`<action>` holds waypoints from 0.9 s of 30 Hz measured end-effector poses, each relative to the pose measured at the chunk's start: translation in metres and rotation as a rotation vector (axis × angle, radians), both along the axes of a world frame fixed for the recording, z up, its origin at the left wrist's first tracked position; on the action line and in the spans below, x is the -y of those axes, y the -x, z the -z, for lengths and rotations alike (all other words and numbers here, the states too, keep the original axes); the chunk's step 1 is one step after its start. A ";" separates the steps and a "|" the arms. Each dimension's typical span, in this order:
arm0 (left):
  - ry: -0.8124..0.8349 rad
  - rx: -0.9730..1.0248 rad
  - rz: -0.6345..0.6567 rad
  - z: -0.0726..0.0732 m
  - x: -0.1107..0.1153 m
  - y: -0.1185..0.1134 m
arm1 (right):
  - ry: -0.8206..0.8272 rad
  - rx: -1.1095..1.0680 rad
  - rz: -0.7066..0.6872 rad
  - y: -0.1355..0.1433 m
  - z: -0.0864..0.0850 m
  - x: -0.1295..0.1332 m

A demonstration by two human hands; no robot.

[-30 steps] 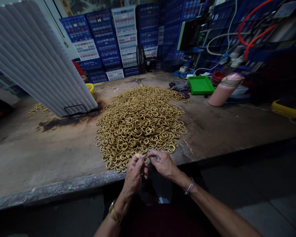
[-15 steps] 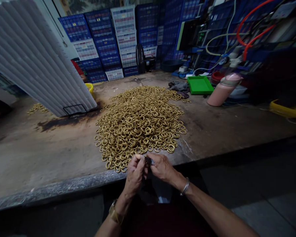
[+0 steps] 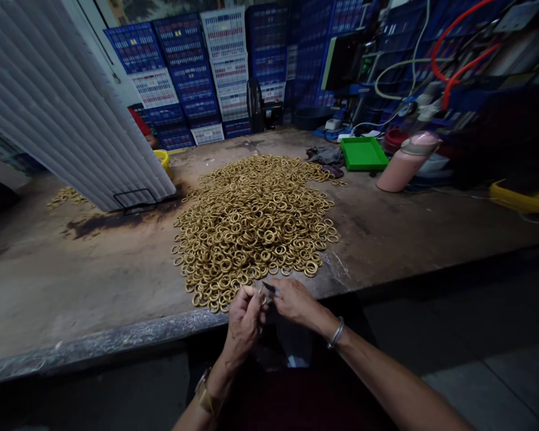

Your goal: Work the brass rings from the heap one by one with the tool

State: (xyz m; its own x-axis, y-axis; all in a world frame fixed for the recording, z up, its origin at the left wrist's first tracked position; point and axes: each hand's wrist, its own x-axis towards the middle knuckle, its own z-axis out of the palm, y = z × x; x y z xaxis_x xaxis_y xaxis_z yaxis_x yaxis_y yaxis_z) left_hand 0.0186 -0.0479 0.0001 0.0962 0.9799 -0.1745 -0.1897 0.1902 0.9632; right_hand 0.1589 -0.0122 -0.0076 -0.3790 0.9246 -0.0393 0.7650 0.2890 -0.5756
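Observation:
A wide heap of brass-coloured rings (image 3: 256, 221) lies on the worktable (image 3: 130, 287), reaching almost to the front edge. Just in front of that edge my left hand (image 3: 245, 317) is closed, pinching a single ring (image 3: 263, 294) between thumb and fingers. Close beside it, my right hand (image 3: 296, 302) wraps round a small tool with a dark, pointed tip (image 3: 269, 287). The tip points left, near the ring. Most of the tool is hidden in my fingers, so I cannot tell its exact kind.
A tall corrugated pale panel (image 3: 85, 108) leans in a black wire stand (image 3: 137, 199) at left, with a yellow container (image 3: 162, 159) behind it. A green tray (image 3: 363, 154) and pink bottle (image 3: 406, 163) stand at right. Blue and white crates (image 3: 227, 63) are stacked behind; a red sleeve (image 3: 140, 124) shows.
My hands have drawn slightly apart. The tool's dark tip has come away from my left fingers and shows more plainly, as does the ring they hold.

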 end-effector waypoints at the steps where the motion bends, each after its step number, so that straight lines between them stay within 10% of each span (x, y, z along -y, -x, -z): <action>1: 0.039 0.049 0.007 -0.004 0.003 0.003 | -0.017 0.065 0.033 -0.001 0.000 -0.002; 13: 0.313 0.614 -0.288 -0.012 0.010 0.072 | -0.104 0.063 0.079 0.025 0.004 0.005; 27: 0.462 0.679 -0.132 0.005 0.012 0.041 | -0.055 0.116 0.067 0.026 0.013 0.006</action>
State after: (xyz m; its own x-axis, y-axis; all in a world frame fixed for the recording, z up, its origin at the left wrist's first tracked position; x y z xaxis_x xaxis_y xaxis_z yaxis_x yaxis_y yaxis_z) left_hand -0.0219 -0.0601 -0.0046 0.2153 0.8344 -0.5074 -0.7500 0.4740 0.4613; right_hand 0.1330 -0.0184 -0.0206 -0.3126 0.9495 -0.0275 0.8439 0.2643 -0.4668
